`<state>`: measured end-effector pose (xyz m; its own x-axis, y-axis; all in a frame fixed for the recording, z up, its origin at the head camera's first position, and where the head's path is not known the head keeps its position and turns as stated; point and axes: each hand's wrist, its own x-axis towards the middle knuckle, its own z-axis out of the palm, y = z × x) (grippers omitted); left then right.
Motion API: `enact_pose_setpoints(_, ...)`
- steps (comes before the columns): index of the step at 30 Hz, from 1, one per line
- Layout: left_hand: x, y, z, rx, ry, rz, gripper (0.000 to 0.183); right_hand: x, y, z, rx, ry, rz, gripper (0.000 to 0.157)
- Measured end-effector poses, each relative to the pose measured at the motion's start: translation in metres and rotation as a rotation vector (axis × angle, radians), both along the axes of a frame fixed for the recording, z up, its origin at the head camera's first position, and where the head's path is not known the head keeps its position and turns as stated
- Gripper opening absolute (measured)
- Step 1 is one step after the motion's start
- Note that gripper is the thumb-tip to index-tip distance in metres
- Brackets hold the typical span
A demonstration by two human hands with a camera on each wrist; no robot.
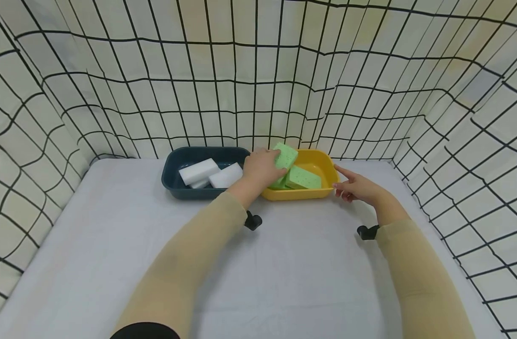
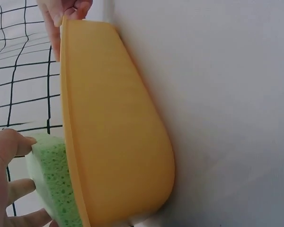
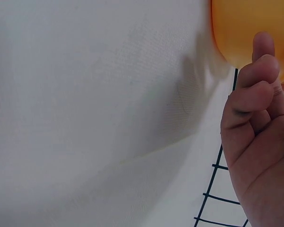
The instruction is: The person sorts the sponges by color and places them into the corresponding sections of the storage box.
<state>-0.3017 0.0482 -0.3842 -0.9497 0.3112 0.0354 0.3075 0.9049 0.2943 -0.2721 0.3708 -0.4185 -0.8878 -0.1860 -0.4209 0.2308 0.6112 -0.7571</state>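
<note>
My left hand [image 1: 262,165] grips a green sponge [image 1: 286,155] over the left end of a yellow tray [image 1: 298,194]. In the left wrist view the held sponge [image 2: 57,179] shows its pores beside the tray's rim, with the thumb and fingers around it. More green sponges [image 1: 302,179] lie in the tray, partly hidden by the hand. At the tray's right end my right hand [image 1: 360,188] holds the rim between thumb and index finger, its other fingers curled, as the right wrist view also shows.
A dark blue tray [image 1: 186,193] stands left of the yellow one and holds several white sponge blocks [image 1: 199,171]. Both trays rest on a white-covered table [image 1: 292,263]. Black grid netting [image 1: 235,84] rises behind the trays and along both sides.
</note>
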Motion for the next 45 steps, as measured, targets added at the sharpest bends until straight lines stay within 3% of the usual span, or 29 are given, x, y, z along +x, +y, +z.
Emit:
enact_pose_setpoints(8, 0.002, 0.003, -0.007, -0.114, -0.064, -0.045, 0.066, 0.002, -0.002, 0.002, 0.002, -0.01, 0.015, 0.082)
enact_pose_setpoints(26, -0.004, -0.011, -0.01, -0.048, -0.101, -0.148, 0.073, 0.003, -0.002, 0.005, 0.015, 0.013, 0.015, 0.081)
enact_pose_setpoints(37, -0.002, -0.007, -0.012, -0.033, -0.047, -0.064, 0.069, 0.003, -0.003, 0.005, 0.013, -0.004, 0.017, 0.079)
enact_pose_setpoints(45, -0.007, -0.011, -0.012, -0.064, -0.101, -0.116, 0.071, 0.002, -0.003, 0.005, 0.014, -0.011, 0.015, 0.078)
